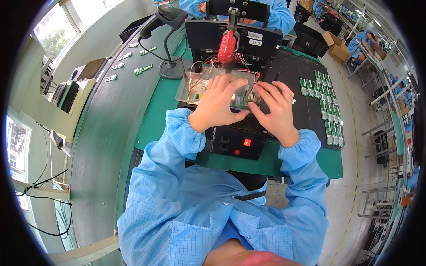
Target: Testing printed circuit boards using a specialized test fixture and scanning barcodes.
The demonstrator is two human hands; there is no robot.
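Note:
A black test fixture [233, 36] stands in front of me, with a red-gripped toggle clamp [226, 46] at its top. Over its clear-walled bed [183, 92], my left hand [217, 103] curves with thumb and index finger apart. My right hand [276, 108] faces it from the other side, fingers spread and thumb stretched toward the middle. A small green circuit board [242, 101] lies in the bed between the two hands. Whether any fingertip touches the board I cannot tell. Thin wires and part of the bed are hidden behind my left hand.
Rows of green circuit boards [327, 111] lie on the black mat at right; several more boards [143, 69] lie at left. A barcode scanner [165, 17] rests on its stand. The fixture's front panel has a lit red switch [247, 142]. Opposite, a person in blue sleeves [280, 20] works.

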